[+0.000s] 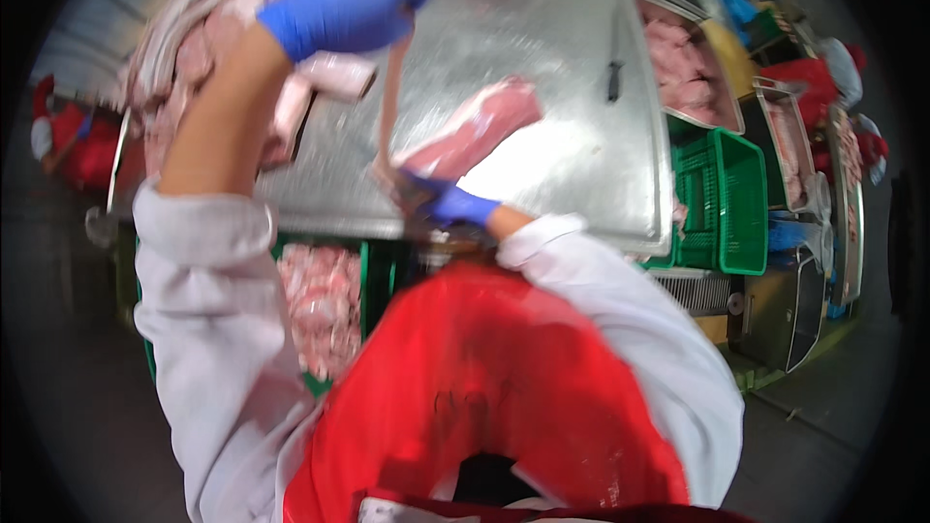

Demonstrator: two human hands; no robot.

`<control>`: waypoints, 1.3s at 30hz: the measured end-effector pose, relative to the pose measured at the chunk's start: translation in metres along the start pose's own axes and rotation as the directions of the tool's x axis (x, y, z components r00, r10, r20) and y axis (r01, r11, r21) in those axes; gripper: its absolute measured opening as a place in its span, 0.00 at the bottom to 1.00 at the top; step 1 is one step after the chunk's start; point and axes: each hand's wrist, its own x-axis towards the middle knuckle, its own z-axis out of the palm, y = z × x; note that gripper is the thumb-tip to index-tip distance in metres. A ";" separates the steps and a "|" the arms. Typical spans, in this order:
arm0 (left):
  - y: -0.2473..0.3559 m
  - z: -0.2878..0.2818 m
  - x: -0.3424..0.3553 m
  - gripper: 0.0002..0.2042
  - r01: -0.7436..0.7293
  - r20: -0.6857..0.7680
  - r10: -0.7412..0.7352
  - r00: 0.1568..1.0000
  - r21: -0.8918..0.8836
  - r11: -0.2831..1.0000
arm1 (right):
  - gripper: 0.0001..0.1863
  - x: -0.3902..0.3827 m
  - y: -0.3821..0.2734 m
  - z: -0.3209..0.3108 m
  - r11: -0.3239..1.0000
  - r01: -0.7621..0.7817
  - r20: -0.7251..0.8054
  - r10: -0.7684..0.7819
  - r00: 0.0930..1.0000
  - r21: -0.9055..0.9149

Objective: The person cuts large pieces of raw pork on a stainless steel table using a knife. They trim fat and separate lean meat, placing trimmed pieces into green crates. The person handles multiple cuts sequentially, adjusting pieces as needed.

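In a blue glove, my left hand (344, 10) is closed on the upper end of a long pale strip (391, 97), stretched down over the steel table (465, 29). My right hand (455, 203), also gloved and blurred, is closed at the strip's lower end by the table's near edge; what exactly it grips is hidden. A long pink piece of meat (484, 126) lies just beside the strip and above my right hand. A black-handled knife (613, 79) lies toward the table's right.
Meat pieces (189, 48) are piled at the table's left. A meat-filled tray (683, 73) and green crate (736, 203) stand at the right. A crate of trimmings (320, 310) is below the edge. Co-workers in red (82, 150) (809, 82) are at both sides.
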 end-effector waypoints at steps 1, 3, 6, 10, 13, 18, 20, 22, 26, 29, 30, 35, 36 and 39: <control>0.015 -0.006 0.016 0.12 -0.001 0.038 0.001 0.999 -0.012 1.000 | 0.42 0.025 0.001 0.003 1.000 0.029 0.069 -0.029 0.997 0.009; 0.042 -0.015 0.047 0.10 -0.067 -0.055 0.061 0.997 -0.120 0.990 | 0.43 0.050 -0.011 0.010 0.998 0.044 0.141 -0.037 0.989 -0.046; 0.088 -0.033 0.120 0.10 -0.235 -0.298 0.114 0.948 -0.408 0.882 | 0.47 0.020 -0.044 0.021 0.982 -0.007 0.047 0.016 0.999 -0.188; 0.207 -0.038 0.212 0.30 -0.196 -0.196 0.069 0.978 -0.757 0.623 | 0.46 0.031 -0.035 -0.009 0.975 -0.010 0.006 0.012 1.000 -0.222; 0.263 -0.017 0.233 0.32 -0.466 -0.414 0.237 0.879 -0.643 0.608 | 0.44 0.017 0.017 -0.097 0.977 -0.002 -0.202 -0.042 0.978 -0.214; 0.118 0.100 0.173 0.29 -0.415 -0.488 0.143 0.861 -0.512 0.752 | 0.32 -0.078 -0.006 -0.126 0.995 -0.103 -0.369 0.088 0.925 -0.021; 0.046 0.167 0.098 0.21 -0.004 -0.235 -0.200 0.951 -0.658 0.753 | 0.21 -0.075 0.020 -0.152 0.952 -0.254 -0.401 0.168 0.900 -0.169; -0.001 0.236 0.005 0.16 0.275 -0.129 -0.489 0.863 -0.692 0.667 | 0.28 -0.059 0.053 -0.171 0.843 0.056 -0.368 -0.292 0.883 -0.534; -0.010 0.331 -0.183 0.13 0.503 0.014 -0.866 0.500 -0.819 0.276 | 0.32 -0.050 -0.026 -0.163 0.684 -0.162 -0.256 -0.038 0.966 -0.711; 0.029 0.358 -0.256 0.13 0.576 0.109 -0.949 0.295 -0.813 0.086 | 0.33 -0.038 -0.008 -0.192 0.556 0.064 -0.045 -0.180 0.983 -0.829; 0.045 0.365 -0.277 0.12 0.567 0.107 -0.965 0.238 -0.822 0.049 | 0.34 -0.035 -0.010 -0.191 0.526 0.078 -0.014 -0.169 0.985 -0.847; 0.111 0.373 -0.317 0.12 0.452 0.215 -0.976 0.039 -0.875 -0.174 | 0.35 -0.019 -0.049 -0.174 0.415 0.065 0.066 -0.012 0.998 -0.907; 0.116 0.374 -0.320 0.12 0.410 0.231 -0.973 0.011 -0.888 -0.206 | 0.35 -0.014 -0.053 -0.170 0.396 0.058 0.066 0.007 0.998 -0.916; 0.130 0.370 -0.316 0.12 0.456 0.157 -0.988 0.002 -0.879 -0.139 | 0.35 -0.007 -0.056 -0.164 0.370 0.075 0.087 0.017 0.996 -0.926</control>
